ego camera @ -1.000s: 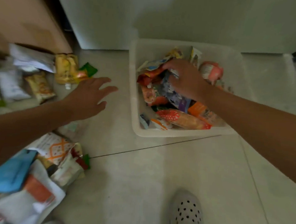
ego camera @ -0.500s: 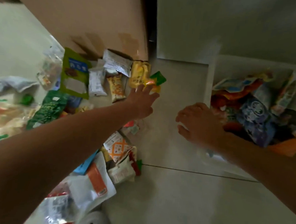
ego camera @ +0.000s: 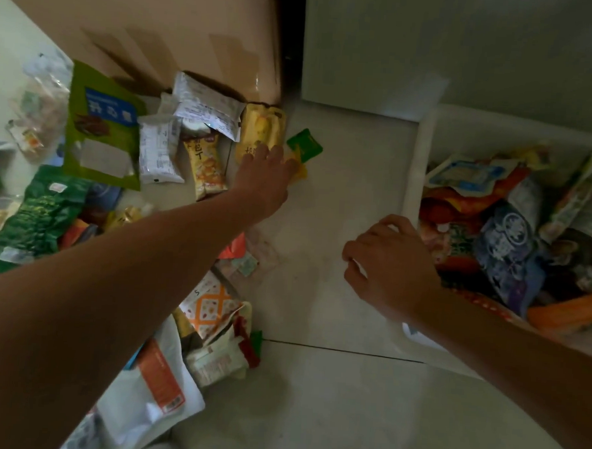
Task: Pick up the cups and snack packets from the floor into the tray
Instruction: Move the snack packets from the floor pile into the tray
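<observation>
Item 1, left hand (ego camera: 266, 169): fingers straight and spread, tips lying over the lower edge of the yellow packet (ego camera: 262, 131). Nothing is gripped yet.

Item 2, right hand (ego camera: 388, 263): loosely curled and empty as far as I can see, held over bare floor just beside the tray (ego camera: 417, 162) wall.

Item 3, tray: already heaped with packets.

Item 4, floor stock: the yellow packet lies against the beige panel (ego camera: 161, 28), with a small green sachet (ego camera: 304, 145) just to its right and many more packets spread leftward. I make out 0 cups.

Handling note: I judge the step in hand to be the grasp of the yellow packet. I would press the fingertips flat, work the thumb under the near edge and pinch the film firmly, since it looks slippery.

Change note: against 0.5 s ago, the left hand has advanced from short of the packet onto it. Against 1.0 s ago, the right hand has left the tray's contents and sits outside the wall.
</observation>
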